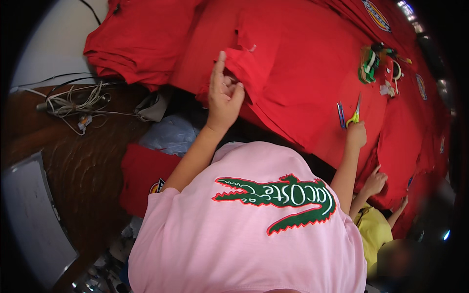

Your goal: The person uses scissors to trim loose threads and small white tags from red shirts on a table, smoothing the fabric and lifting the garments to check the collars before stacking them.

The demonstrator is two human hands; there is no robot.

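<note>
My left hand (224, 102) is at the near edge of a red garment (293, 78) spread over the table. One finger points straight away from me and the thumb stands apart; the other fingers bend in by the cloth and are partly hidden. A small pale thread or scrap (252, 48) lies on the fabric just beyond. My right hand (358, 134) is closed round the handles of yellow-handled scissors (353, 117), blades pointing away. Blue thread snips (340, 115) lie on the red cloth just left of the scissors.
A stack of red garments (141, 39) is at far left. Green tools (368, 64) and a tape roll (396, 71) lie at far right. Tangled cables (73, 105) and a plastic bag (171, 134) are left of me. At right, a co-worker's hand (375, 181) touches red cloth.
</note>
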